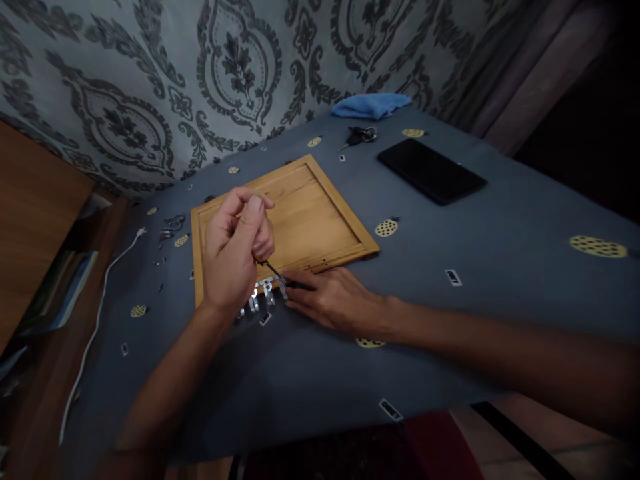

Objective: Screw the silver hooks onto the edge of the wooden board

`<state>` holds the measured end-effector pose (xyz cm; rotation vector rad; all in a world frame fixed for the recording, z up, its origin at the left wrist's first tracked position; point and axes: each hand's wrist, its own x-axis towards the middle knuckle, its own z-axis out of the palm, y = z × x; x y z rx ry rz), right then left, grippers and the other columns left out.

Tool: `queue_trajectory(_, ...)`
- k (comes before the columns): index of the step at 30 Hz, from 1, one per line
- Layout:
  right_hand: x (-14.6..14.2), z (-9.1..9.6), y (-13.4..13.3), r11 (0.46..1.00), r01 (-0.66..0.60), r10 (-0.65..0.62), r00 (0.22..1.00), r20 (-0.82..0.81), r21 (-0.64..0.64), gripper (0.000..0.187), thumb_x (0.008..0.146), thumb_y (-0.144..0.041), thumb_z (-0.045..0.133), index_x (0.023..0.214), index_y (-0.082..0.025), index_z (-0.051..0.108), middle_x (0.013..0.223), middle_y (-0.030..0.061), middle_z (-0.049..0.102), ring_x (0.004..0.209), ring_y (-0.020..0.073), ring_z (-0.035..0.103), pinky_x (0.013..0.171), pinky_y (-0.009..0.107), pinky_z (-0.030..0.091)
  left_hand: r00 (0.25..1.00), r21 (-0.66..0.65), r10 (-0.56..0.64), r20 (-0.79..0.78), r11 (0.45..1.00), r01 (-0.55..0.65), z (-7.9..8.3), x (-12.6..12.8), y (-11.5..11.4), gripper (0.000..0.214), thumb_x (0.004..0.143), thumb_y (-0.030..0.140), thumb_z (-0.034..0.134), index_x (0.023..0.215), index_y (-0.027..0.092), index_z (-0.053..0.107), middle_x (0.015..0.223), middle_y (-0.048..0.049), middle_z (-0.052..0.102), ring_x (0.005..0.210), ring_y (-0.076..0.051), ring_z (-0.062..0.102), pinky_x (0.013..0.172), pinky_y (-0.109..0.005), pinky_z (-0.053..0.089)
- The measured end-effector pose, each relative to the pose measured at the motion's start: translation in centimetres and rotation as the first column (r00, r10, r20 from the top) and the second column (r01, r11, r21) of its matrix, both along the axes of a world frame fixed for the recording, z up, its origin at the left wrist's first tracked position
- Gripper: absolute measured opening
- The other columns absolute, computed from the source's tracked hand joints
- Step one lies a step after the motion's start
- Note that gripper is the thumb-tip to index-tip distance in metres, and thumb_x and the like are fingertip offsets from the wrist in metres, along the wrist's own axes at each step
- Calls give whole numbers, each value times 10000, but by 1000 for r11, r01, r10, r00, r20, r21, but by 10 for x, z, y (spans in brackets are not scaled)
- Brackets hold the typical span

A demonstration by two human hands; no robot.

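My left hand [240, 247] is closed in a fist around a screwdriver, its handle hidden by the fingers. The thin dark shaft of the screwdriver [270, 268] slants down to the right, toward a shiny metal hook rail [268, 291]. This rail lies along the near edge of a framed wooden panel [320, 217], its hooks hanging over the tablecloth. My right hand [345, 300] rests at the panel's near edge, with fingertips pressed at the rail's right end. A dark strip shows beneath its index finger; what it is I cannot make out.
The blue tablecloth [430, 267] carries a black tablet [431, 171], keys [360, 136] and a blue cloth [371, 105]. On the left lie small metal parts [173, 225] and a white cable [103, 300]. A wooden shelf with books [70, 287] borders the table there.
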<state>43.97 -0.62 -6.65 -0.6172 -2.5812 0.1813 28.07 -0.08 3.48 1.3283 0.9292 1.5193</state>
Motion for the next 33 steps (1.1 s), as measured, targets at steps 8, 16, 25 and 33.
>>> queue_trajectory(8, 1, 4, 1, 1000, -13, 13, 1000, 28, 1, 250, 1076, -321, 563, 1144, -199, 771, 1308, 91, 738, 754, 162, 730, 596, 280, 495, 986, -8, -165, -16, 986, 165, 0, -4, -1, 213, 950, 367, 707, 869, 215, 581, 473, 148, 219, 372, -47, 104, 392, -187, 184)
queue_trajectory(16, 0, 3, 1, 1000, -19, 19, 999, 35, -8, 271, 1088, -318, 532, 1140, -186, 764, 1296, 105, 741, 750, 150, 712, 594, 271, 479, 772, 119, -16, -636, 986, 118, 12, -20, -1, 263, 1032, 434, 533, 913, 211, 607, 667, 29, 549, 598, -123, 519, 603, -260, 428)
queue_trajectory(25, 0, 0, 2, 999, -31, 31, 999, 22, 3, 286, 1092, -297, 516, 1180, -181, 762, 1304, 121, 735, 780, 177, 732, 617, 303, 529, 135, 352, 352, -926, 936, -29, 28, -41, -12, 314, 957, 534, 624, 872, 234, 659, 538, 43, 471, 481, -150, 394, 566, -294, 232)
queue_trajectory(33, 0, 2, 1, 1000, -26, 26, 1000, 2, -10, 244, 1074, -295, 559, 1140, -183, 766, 1281, 112, 745, 771, 179, 738, 600, 309, 533, 252, 318, 309, -917, 948, -5, 26, -36, -14, 100, 915, 314, 667, 924, 239, 602, 630, 49, 503, 520, -146, 408, 579, -291, 230)
